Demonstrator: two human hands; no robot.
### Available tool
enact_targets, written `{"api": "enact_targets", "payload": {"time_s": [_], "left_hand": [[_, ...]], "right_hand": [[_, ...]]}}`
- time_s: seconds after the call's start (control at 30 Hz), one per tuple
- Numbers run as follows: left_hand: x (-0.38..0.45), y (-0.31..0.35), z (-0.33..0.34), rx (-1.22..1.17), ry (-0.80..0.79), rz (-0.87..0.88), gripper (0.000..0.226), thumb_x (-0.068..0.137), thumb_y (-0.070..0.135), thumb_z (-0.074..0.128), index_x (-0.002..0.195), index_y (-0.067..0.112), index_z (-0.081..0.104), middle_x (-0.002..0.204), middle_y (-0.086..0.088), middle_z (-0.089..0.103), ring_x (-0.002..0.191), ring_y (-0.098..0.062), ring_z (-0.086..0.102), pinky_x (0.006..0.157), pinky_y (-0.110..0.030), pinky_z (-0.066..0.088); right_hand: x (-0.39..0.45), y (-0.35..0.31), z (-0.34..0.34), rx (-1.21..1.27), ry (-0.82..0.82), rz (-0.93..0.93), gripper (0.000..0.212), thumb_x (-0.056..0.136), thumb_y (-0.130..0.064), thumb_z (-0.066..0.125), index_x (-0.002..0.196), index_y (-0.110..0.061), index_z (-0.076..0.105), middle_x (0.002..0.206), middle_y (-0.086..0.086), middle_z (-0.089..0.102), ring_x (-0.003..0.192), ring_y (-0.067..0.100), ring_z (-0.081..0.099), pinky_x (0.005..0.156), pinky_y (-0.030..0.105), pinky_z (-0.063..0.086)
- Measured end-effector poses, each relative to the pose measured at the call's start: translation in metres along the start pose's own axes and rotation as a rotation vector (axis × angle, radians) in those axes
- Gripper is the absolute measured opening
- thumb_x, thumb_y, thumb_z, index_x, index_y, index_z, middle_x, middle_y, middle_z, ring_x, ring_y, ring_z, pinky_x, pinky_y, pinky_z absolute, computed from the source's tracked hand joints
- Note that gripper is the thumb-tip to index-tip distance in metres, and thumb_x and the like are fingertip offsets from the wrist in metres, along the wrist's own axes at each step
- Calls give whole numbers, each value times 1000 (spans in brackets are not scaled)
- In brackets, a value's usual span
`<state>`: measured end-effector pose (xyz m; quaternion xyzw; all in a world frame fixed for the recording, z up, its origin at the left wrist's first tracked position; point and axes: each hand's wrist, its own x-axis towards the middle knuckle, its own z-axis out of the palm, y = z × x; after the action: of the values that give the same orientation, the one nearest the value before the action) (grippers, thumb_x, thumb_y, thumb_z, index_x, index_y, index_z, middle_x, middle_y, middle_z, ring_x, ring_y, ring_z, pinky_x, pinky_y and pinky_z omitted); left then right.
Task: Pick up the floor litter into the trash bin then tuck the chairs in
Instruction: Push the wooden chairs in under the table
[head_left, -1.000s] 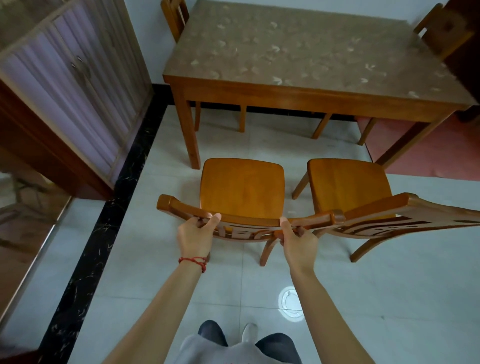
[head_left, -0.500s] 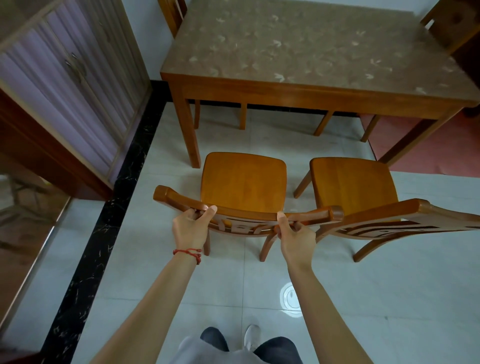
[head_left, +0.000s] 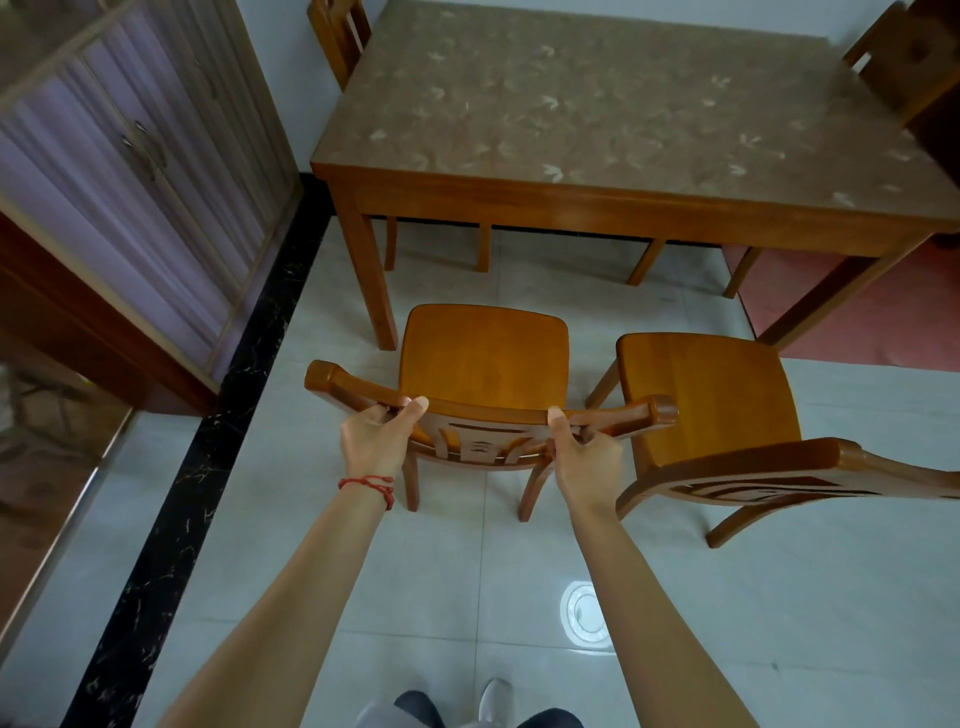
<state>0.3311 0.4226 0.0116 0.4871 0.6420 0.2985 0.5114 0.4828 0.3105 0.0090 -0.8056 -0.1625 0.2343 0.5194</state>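
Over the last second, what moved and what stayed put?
The left chair moved forward toward the table; its seat front now sits nearer the table's left leg and ahead of the right chair. Left hand and right hand kept their grip on its top rail; nothing was let go. The right chair and table stayed where they were.

There was one table (head_left: 597, 197) in view, and four wooden chairs could be counted around it: two near chairs, the left one (head_left: 483, 358) and the right one (head_left: 711, 395), standing out from the table's front edge, and two far chairs, one at the back left corner (head_left: 337, 36) and one at the back right corner (head_left: 904, 57). Two hands showed, the left (head_left: 371, 441) and the right (head_left: 587, 457), with one red string bracelet (head_left: 371, 484). One cabinet (head_left: 130, 171) stood at the left.
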Motion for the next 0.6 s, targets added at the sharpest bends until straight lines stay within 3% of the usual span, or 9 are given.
{"api": "enact_targets", "payload": {"time_s": [0.17,0.47,0.6], "left_hand": [[22,15,18,-52,21,-26,22,75,33,70,62,18,61,75,-9,66,86,-27,66,84,-40,52],[80,48,53,-220,16,-59,19,71,23,75,62,13,62,71,-7,64,82,-25,66,87,-44,52],[111,65,69,-233,15,-45,20,72,23,74,62,13,61,71,-6,63,83,-24,65,87,-43,52]], "right_hand": [[32,-8,9,-16,-24,10,35,87,-36,56,86,-2,63,73,2,62,61,9,57,44,7,38],[99,-35,31,-14,-25,59,35,86,-37,58,74,-4,62,69,4,63,66,19,62,51,19,40],[132,-51,46,-10,-36,70,30,87,-34,57,80,-5,62,75,4,63,67,16,61,52,16,39]]}}
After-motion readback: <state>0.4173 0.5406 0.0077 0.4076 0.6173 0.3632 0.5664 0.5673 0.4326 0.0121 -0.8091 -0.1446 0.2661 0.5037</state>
